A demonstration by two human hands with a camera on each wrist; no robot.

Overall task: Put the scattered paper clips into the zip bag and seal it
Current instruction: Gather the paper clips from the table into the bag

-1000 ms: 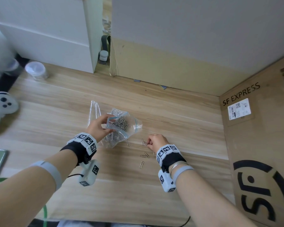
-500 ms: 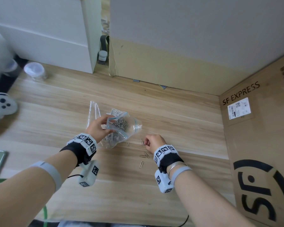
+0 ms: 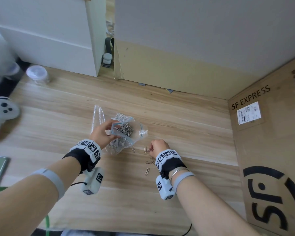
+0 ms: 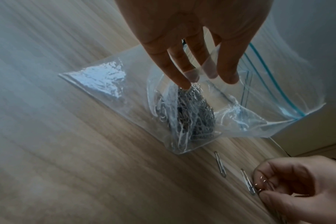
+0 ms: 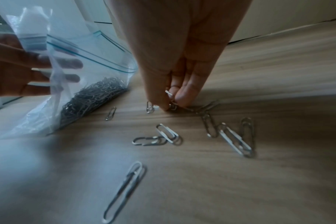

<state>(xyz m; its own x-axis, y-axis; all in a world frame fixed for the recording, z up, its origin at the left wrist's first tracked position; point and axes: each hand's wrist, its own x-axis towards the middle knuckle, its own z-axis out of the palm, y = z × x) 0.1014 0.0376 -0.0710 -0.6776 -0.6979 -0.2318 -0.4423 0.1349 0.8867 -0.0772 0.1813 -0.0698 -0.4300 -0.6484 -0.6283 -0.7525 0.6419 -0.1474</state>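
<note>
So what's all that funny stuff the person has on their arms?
Both arms are bare, no sleeves. Each wrist wears a black band topped with white blocks printed with black-and-white square codes. A small white camera box hangs under each wrist, with a thin black cable trailing from the left one. Grey straps wrap both forearms, and the right wrist has silver bangles.

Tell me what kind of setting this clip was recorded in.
Probably a makeshift home or office work spot: a wood-grain surface hemmed in by an SF Express cardboard box, white furniture, and a game controller.
</note>
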